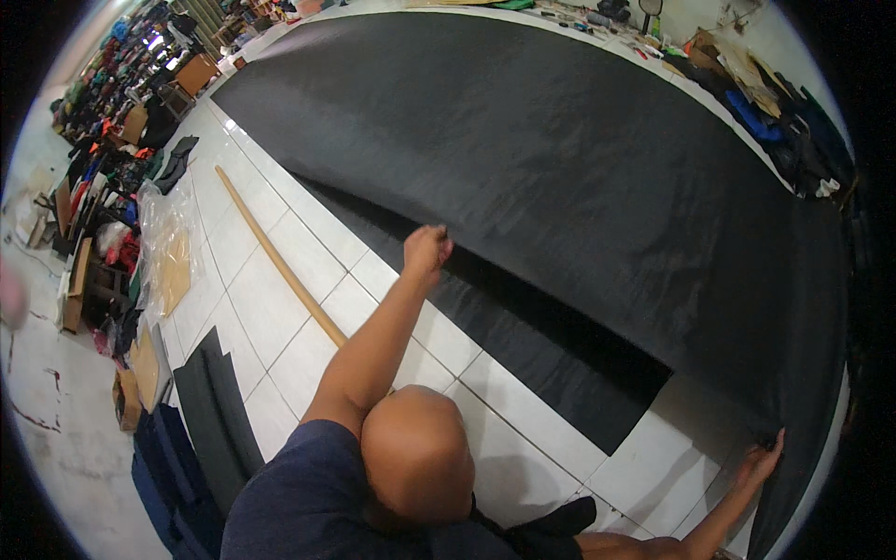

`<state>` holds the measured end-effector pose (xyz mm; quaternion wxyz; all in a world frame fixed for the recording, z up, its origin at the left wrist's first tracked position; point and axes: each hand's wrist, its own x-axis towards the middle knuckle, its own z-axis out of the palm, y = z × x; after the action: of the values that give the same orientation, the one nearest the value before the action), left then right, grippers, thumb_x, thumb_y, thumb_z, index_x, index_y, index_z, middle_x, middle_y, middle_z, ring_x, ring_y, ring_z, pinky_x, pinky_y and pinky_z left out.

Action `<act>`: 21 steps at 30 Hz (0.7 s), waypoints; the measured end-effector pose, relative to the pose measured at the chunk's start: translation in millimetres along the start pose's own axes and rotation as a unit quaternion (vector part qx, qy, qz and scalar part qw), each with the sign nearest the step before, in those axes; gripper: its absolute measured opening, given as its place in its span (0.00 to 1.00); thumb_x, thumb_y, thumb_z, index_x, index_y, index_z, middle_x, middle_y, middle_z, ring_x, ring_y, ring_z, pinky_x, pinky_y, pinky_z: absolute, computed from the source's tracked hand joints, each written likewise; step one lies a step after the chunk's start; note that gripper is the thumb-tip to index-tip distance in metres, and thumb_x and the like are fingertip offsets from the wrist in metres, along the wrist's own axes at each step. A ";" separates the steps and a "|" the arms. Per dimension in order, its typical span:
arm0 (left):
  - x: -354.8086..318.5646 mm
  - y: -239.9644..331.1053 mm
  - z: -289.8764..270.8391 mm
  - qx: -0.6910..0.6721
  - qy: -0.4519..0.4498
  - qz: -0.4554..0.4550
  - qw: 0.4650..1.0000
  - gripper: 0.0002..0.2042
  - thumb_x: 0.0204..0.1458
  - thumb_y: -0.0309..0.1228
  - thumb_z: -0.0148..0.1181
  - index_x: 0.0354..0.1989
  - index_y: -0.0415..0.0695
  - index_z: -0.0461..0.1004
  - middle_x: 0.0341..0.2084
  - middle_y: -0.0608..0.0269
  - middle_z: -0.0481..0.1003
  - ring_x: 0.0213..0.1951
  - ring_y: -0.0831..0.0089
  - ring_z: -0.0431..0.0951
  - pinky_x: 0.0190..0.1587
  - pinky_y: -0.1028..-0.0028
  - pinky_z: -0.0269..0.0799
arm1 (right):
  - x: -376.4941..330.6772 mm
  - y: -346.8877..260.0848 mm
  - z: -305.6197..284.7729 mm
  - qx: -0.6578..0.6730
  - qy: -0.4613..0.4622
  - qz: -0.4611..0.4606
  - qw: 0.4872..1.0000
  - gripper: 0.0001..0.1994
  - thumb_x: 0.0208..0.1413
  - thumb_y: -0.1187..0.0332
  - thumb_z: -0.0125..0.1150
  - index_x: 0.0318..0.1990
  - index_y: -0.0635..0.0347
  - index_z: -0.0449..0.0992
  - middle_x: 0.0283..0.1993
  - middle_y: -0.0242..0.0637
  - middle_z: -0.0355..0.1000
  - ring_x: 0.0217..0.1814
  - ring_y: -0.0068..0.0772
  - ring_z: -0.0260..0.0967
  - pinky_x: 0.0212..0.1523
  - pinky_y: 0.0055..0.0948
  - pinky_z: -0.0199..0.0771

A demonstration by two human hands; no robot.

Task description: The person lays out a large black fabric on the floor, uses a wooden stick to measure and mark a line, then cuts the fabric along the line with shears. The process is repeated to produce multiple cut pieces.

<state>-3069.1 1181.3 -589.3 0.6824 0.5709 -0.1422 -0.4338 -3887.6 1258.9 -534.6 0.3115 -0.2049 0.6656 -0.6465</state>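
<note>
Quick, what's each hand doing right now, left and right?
Left hand: closed, gripping the edge of the black fabric sheet, lifting it off the white tiled surface.
Right hand: fingers pinching the same sheet's edge.

White tiled floor (280, 308) carrying fabric work.
A large black fabric sheet (560, 159), a long wooden pole (280, 261) and folded dark cloth pieces (210, 420) lie on it.

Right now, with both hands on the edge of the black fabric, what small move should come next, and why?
Probably lower the left hand so the lifted edge of the black fabric settles onto the layer below. That edge hangs raised above the white tiled table, while the right hand already holds its corner low.
</note>
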 end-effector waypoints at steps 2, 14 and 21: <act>-1.0 21.5 24.9 -0.054 -0.021 0.015 0.998 0.09 0.58 0.25 0.58 0.26 0.45 0.67 0.22 0.64 0.68 0.24 0.72 0.73 0.28 0.76 0.72 | -1.7 -5.7 -5.9 0.053 0.002 -0.066 0.996 0.36 0.57 0.51 0.65 0.68 0.61 0.62 0.69 0.44 0.58 0.63 0.43 0.61 0.61 0.42 0.65; -18.6 -87.6 -103.2 0.137 0.025 -0.169 0.976 0.06 0.60 0.27 0.59 0.32 0.42 0.70 0.28 0.62 0.73 0.28 0.75 0.75 0.32 0.78 0.76 | -135.4 191.6 -80.8 0.065 0.060 0.296 0.951 0.15 0.61 0.57 0.64 0.46 0.55 0.71 0.36 0.32 0.71 0.33 0.24 0.70 0.22 0.23 0.72; 9.5 -106.7 -126.3 0.153 -0.044 -0.222 0.962 0.06 0.62 0.28 0.56 0.37 0.38 0.71 0.30 0.59 0.74 0.28 0.71 0.76 0.30 0.75 0.77 | -132.0 195.8 -94.9 -0.192 0.055 0.253 0.947 0.18 0.59 0.52 0.66 0.31 0.52 0.66 0.20 0.27 0.65 0.17 0.20 0.62 0.14 0.23 0.60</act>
<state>-3022.4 1260.0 -727.4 0.4668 0.6659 -0.1067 -0.5721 -3831.4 1433.3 -711.2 0.3827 -0.0495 0.8230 -0.4168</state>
